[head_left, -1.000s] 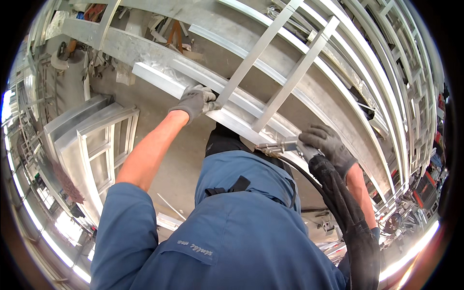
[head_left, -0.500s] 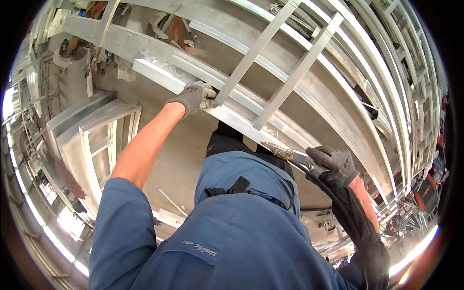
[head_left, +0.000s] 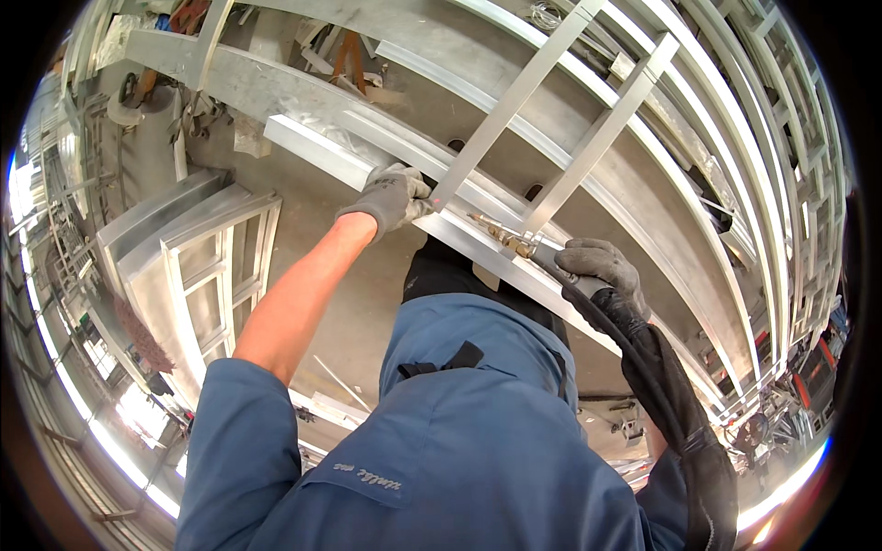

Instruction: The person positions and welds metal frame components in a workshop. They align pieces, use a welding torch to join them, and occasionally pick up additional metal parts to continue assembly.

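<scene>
My left hand (head_left: 395, 195), in a grey work glove, is closed at the near end of a silver metal crossbar (head_left: 514, 106), where that bar meets a long metal rail (head_left: 312, 149). Its fingertips are partly hidden by the glove and the joint. In my right hand (head_left: 602, 268), also gloved in grey, is a welding gun (head_left: 542, 253) with a brass-coloured nozzle. The nozzle tip points left toward the joint by my left hand, where a small red dot shows. A second crossbar (head_left: 602, 133) runs alongside the first, its near end just beyond the nozzle.
A thick black sleeved cable (head_left: 666, 395) trails from the gun along my right arm. Long metal rails (head_left: 726, 184) fill the right side. Finished-looking metal frames (head_left: 197, 266) stand at left. Tools and scraps (head_left: 349, 64) lie beyond the rails.
My right hand has brought the welding gun left and away from me, closer to my left hand. The red dot now shows at the joint. My left hand keeps its hold, and the view has shifted slightly.
</scene>
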`<state>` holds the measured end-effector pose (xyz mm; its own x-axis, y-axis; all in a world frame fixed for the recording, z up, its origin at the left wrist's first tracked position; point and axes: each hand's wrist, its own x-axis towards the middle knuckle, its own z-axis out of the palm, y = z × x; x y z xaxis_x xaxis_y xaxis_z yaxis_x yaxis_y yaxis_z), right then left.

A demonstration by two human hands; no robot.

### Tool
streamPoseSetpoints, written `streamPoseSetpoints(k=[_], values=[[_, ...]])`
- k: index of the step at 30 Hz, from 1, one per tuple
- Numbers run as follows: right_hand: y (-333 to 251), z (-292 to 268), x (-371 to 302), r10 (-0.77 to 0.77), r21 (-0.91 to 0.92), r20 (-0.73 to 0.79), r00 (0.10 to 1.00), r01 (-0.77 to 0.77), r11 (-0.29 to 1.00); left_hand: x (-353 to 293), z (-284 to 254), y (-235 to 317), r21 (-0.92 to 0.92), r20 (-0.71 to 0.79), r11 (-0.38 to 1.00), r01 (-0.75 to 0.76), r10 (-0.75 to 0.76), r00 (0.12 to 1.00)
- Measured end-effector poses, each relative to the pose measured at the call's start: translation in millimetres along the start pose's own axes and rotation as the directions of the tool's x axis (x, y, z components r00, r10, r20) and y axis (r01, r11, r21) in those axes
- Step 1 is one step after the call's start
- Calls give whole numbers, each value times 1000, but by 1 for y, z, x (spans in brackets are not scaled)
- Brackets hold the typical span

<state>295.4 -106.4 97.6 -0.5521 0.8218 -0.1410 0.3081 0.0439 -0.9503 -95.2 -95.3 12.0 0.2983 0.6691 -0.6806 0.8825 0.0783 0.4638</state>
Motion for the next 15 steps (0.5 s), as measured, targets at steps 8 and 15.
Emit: streamPoseSetpoints(k=[8,15], values=[[18,2,28,-77,56,115,990,71,996,-2,6,-6,19,-59,996,-83,84,995],[19,17,34,-31,-41,103,994,35,999,-1,15,-11,14,-119,994,-104,105,987]])
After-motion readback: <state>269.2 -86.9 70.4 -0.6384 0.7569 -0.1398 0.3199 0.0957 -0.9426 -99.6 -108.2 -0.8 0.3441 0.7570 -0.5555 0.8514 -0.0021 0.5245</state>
